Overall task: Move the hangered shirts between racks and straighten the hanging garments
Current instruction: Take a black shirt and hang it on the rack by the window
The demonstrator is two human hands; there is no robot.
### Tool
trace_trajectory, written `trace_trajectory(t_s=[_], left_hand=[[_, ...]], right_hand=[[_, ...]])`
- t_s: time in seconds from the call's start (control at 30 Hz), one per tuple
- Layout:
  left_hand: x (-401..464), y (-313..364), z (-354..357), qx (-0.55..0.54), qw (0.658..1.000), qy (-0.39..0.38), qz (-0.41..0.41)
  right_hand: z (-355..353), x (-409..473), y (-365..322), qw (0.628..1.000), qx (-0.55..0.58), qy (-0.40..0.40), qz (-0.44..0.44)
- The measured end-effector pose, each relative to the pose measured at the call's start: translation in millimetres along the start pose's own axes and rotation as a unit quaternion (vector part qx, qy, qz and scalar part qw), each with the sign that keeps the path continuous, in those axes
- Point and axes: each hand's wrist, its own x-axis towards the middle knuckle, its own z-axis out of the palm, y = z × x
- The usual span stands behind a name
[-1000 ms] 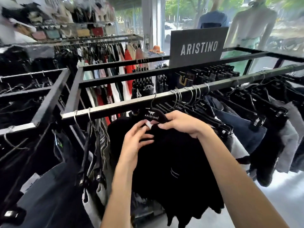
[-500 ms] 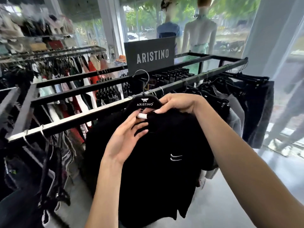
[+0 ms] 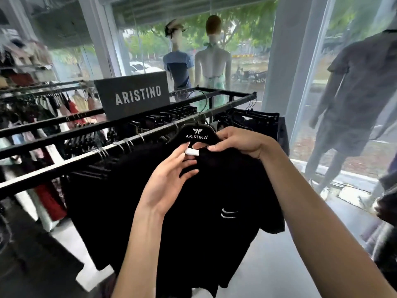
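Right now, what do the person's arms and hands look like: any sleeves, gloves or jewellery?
Both forearms are bare right to the frame's lower edge; no sleeve shows. The left hand and right hand wear no gloves, rings, watch or bracelet. The nails on the fingers look plain.

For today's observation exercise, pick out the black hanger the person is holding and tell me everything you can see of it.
The hanger is black with a thin wire hook that rises free of the rack rail. Its middle bears a white winged logo and the word ARISTINO. A black shirt hangs from it, with a white tag at the collar. The right hand grips its shoulder; the left hand fingers the collar just below it.
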Motion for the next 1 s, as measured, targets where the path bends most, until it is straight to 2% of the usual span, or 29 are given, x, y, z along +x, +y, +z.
trace_trajectory(t_s=[0.27, 0.47, 0.67, 0.9, 1.0], left_hand=[[45, -79, 110, -0.037, 0.989, -0.132, -0.052], [67, -122, 193, -0.069, 0.974, -0.186, -0.113], [82, -152, 236, -0.006, 0.964, -0.237, -0.121], [124, -174, 231, 0.021, 0.932, -0.324, -0.164], [140, -174, 230, 0.027, 0.918, -0.356, -0.172]], right_hand=[[-68, -131, 40, 0.987, -0.029, 0.147, 0.048], [-93, -212, 58, 0.956, -0.016, 0.274, 0.101], [-86, -235, 85, 0.893, -0.008, 0.413, 0.177], [-60, -206, 106, 0.781, 0.024, 0.59, 0.204], [-53, -196, 103, 0.735, 0.037, 0.641, 0.219]])
